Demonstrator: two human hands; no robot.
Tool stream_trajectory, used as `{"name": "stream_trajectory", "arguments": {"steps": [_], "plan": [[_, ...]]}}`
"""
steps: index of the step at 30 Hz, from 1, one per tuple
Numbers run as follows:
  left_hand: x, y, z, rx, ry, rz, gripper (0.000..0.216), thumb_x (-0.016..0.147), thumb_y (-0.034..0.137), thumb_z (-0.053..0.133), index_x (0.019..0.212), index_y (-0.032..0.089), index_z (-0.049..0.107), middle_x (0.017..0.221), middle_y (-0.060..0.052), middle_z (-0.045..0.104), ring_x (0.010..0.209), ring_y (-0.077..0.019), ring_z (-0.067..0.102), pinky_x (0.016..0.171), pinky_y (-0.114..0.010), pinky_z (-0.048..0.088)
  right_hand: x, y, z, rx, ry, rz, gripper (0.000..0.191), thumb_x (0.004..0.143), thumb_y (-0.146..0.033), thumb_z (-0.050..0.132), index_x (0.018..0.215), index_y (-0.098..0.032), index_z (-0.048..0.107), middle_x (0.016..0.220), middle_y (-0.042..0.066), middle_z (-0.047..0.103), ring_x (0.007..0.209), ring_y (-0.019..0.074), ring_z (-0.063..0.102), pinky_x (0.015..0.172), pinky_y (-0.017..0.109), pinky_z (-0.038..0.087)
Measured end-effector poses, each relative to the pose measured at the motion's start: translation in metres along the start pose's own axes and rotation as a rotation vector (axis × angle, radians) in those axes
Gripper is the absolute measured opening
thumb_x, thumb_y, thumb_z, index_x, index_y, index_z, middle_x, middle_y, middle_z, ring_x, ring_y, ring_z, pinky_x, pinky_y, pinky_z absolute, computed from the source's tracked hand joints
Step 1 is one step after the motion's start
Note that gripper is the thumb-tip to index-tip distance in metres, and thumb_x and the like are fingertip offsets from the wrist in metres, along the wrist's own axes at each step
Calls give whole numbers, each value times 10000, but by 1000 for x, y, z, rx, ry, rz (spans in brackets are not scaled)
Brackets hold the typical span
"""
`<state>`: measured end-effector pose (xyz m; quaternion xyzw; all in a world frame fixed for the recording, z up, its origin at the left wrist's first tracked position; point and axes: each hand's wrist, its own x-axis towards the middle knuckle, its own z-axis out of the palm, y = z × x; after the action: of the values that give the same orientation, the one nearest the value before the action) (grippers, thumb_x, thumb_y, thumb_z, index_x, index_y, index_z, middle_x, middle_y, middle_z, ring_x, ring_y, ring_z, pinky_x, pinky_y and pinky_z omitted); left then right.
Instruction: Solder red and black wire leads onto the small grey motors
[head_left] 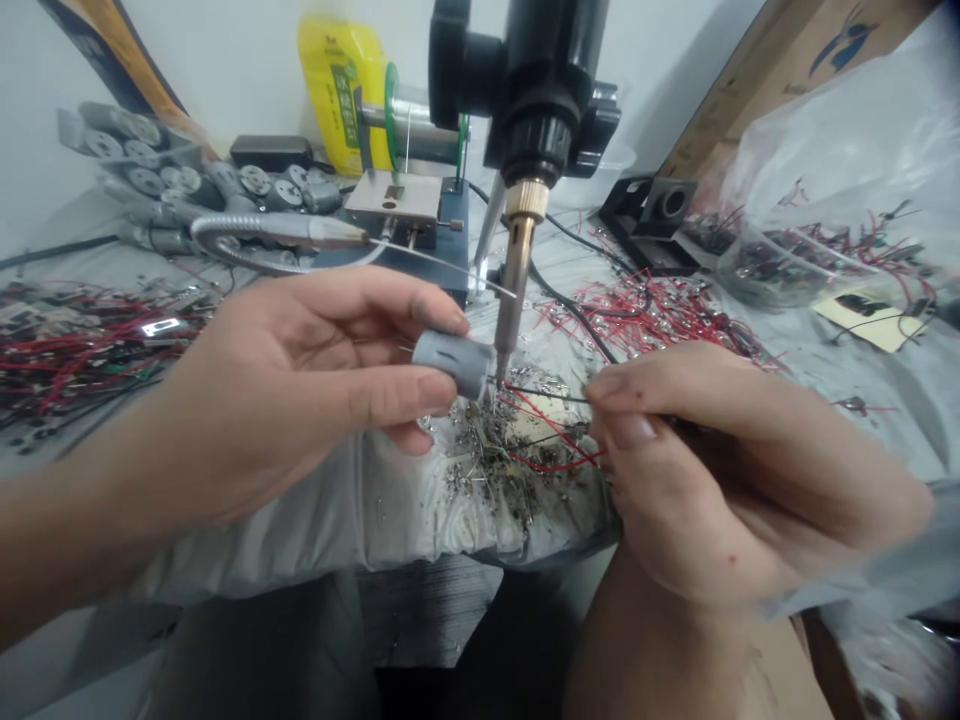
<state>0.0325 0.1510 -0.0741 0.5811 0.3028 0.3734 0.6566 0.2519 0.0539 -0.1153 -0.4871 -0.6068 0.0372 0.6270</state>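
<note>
My left hand point(300, 390) pinches a small grey cylindrical motor point(454, 362) between thumb and fingers, holding its end against the tip of the fixed soldering iron point(514, 290) that points down from a black holder. My right hand point(720, 470) is closed in a pinch on thin black and red wires point(547, 415) that lead toward the motor's end at the iron tip. A thin solder wire point(442, 267) feeds in from the left toward the tip. Below the tip lies a patch of solder scraps point(510, 470).
Piles of red and black wires point(82, 350) lie at left, and more red wires point(645, 310) at right. A tray of grey motors point(187, 180) stands at back left. A yellow bottle point(337, 80), solder spool point(416, 120), clear plastic bag point(840, 170) and cardboard box point(787, 70) sit behind.
</note>
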Motion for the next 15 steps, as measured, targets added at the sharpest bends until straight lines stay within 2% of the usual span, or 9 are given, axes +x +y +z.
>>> {"name": "stream_trajectory", "arguments": {"steps": [8,15], "plan": [[2,1,1,0,2,14,221,829,134,1009,987,261,922,857,36,834,586,-74,726,528,-111,655,-2,2,-2,7,1,-20,127,1066,-208,717,1034,-260,829,939,-6,782,733,113,621,651,316,557],[4,-3,0,34,-10,66,290,808,65,955,998,283,931,875,49,840,584,-76,735,502,-111,649,0,-1,-1,4,4,-40,161,1043,-129,703,1003,-227,824,905,0,774,727,115,619,630,310,530]]}}
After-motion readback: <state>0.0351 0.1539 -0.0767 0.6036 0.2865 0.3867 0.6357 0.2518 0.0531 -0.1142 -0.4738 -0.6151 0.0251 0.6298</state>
